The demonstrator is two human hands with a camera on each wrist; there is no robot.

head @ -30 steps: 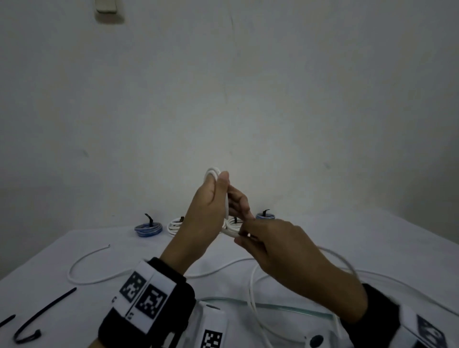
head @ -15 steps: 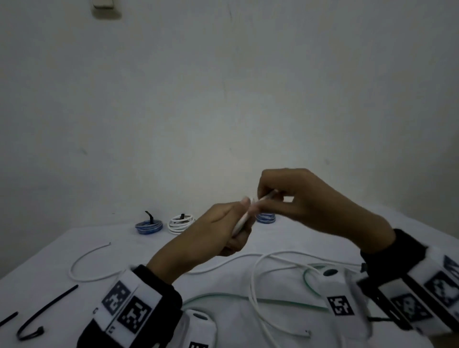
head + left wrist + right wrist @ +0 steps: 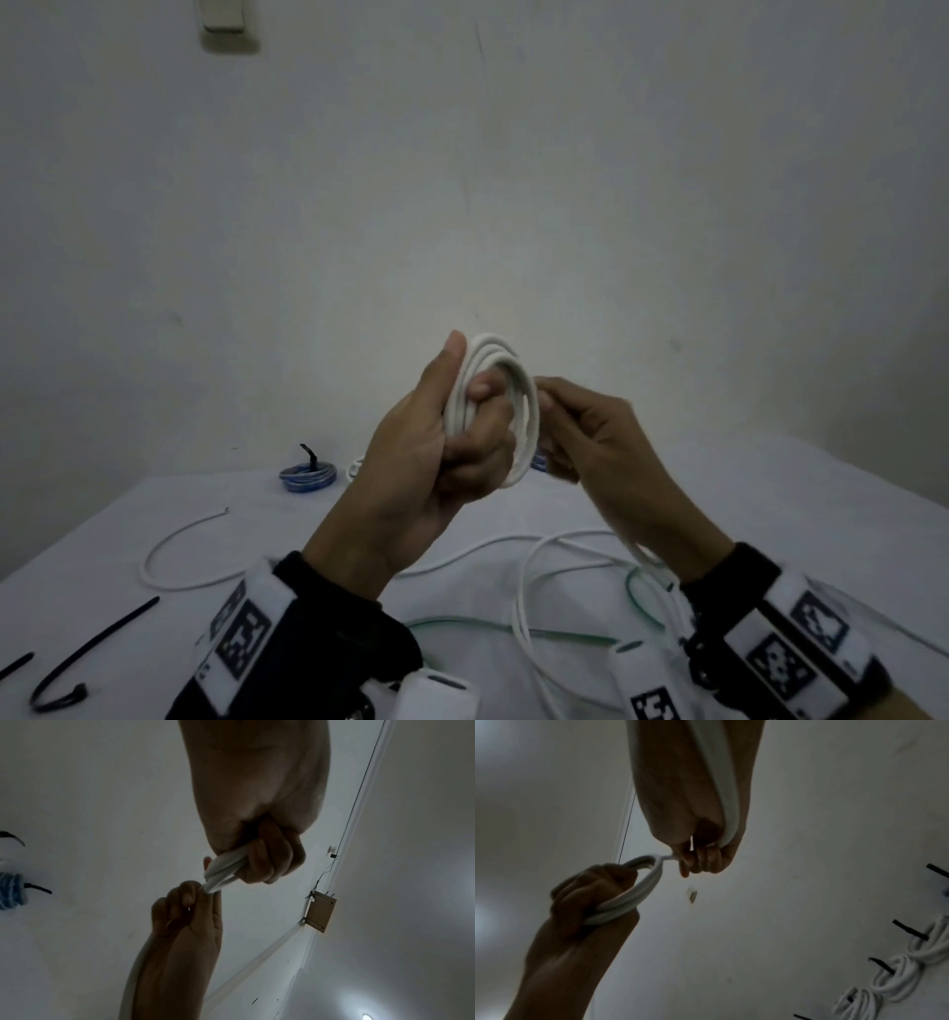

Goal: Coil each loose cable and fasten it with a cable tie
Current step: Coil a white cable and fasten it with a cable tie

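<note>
My left hand [image 3: 477, 406] is raised over the table [image 3: 770, 514], thumb up, gripping a white cable coil [image 3: 526, 411] of several upright loops. My right hand [image 3: 554, 416] pinches the same white cable at the coil's right edge. The loose cable tail [image 3: 524, 591] drops under my right wrist and lies looped on the table. In the left wrist view the left hand [image 3: 267, 854] clamps the coil [image 3: 223, 870] and the right hand [image 3: 187, 900] meets it. In the right wrist view the cable [image 3: 721, 780] runs along the right hand [image 3: 700, 860] into the coil [image 3: 639, 888].
A blue tied coil [image 3: 307, 472] sits at the table's back. Loose black cable ties [image 3: 97, 642] lie front left, near another loose white cable [image 3: 169, 545]. A green cable [image 3: 513, 629] crosses the front. Several tied white coils [image 3: 898, 973] show in the right wrist view.
My right hand came down from above the left and now pinches the cable at the coil's right side. The left hand turned thumb up, and the coil stands upright with more loops showing.
</note>
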